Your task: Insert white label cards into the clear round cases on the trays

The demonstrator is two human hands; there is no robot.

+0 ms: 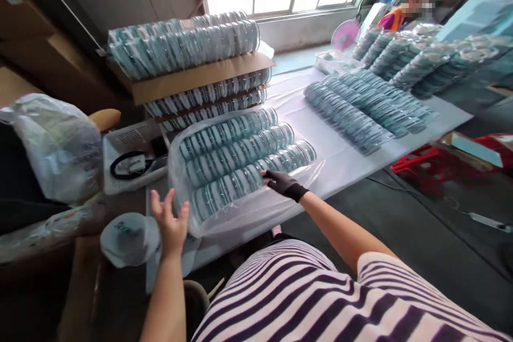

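Observation:
Three rows of round, clear, greenish glass-like discs (240,147) stand on edge, packed side by side in a clear plastic bag (182,214) on the table. My right hand (280,183), in a black fingerless glove, has its fingers stretched to the front row, at about its middle. Whether the fingertips press on the discs, I cannot tell. Bare and with fingers spread, my left hand (170,222) is raised just left of the bag's near corner and holds nothing.
Stacked layers of discs with cardboard (200,77) between rise behind the bag. More disc rows (360,109) lie on the white table (292,99) to the right. A white basket (116,184) and a translucent tub (128,238) are at left. A person (395,18) is at the far right.

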